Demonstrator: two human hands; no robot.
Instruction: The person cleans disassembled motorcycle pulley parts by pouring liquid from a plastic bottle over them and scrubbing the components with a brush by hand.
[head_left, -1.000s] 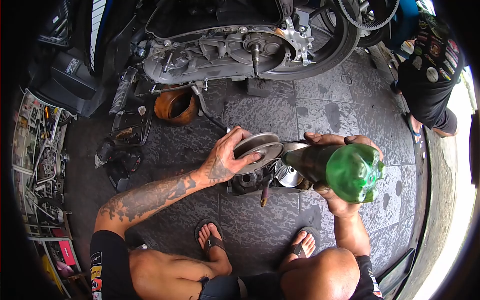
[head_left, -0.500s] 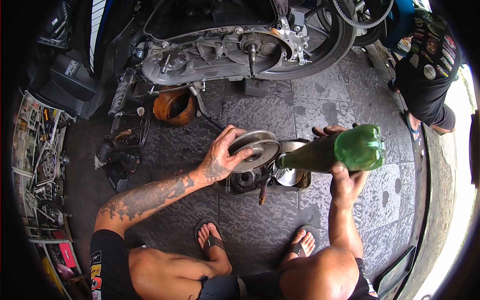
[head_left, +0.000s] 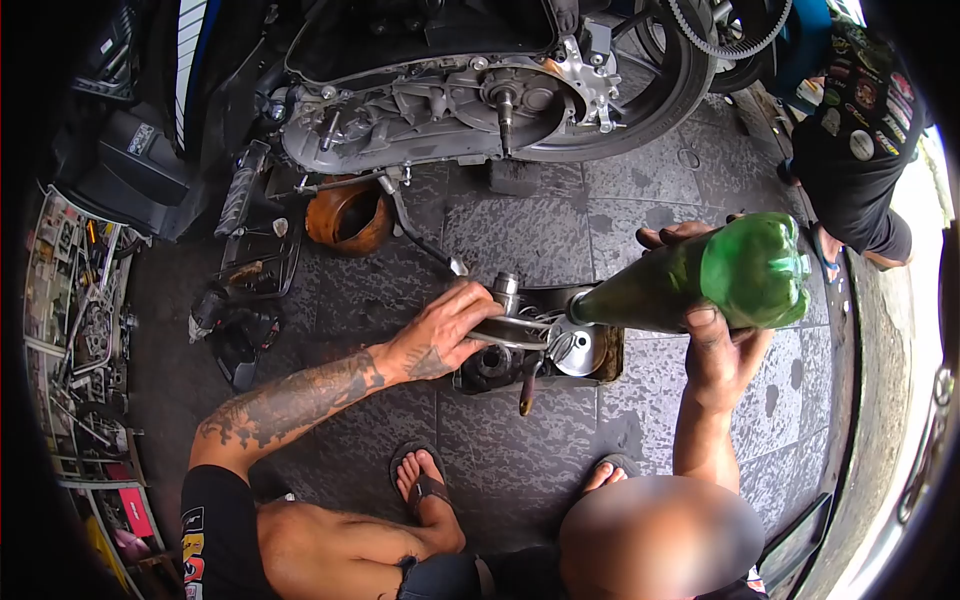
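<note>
Near the middle, my left hand (head_left: 452, 328) grips a round metal pulley (head_left: 515, 332), now seen nearly edge-on with its shaft end pointing up. My right hand (head_left: 715, 325) is wrapped round a green plastic bottle (head_left: 755, 272), tilted with its base up to the right and its neck down to the left. The bottle's mouth is close to the pulley's right side; whether they touch I cannot tell. Beneath both lies a tray (head_left: 612, 372) holding a shiny metal cup-shaped part (head_left: 582, 353), dark parts and a brush-like tool with a dark handle (head_left: 528, 395).
An opened scooter engine case (head_left: 400, 125) and rear wheel (head_left: 690, 95) are at the top. A cut orange-brown container (head_left: 350, 217) and a power tool (head_left: 235, 330) lie left of centre. A tool rack (head_left: 85, 330) lines the left edge. Another person (head_left: 855, 150) stands upper right.
The pulley has turned from showing its flat face to nearly edge-on in my left hand. My right hand has moved the bottle up and right since the last frame.
</note>
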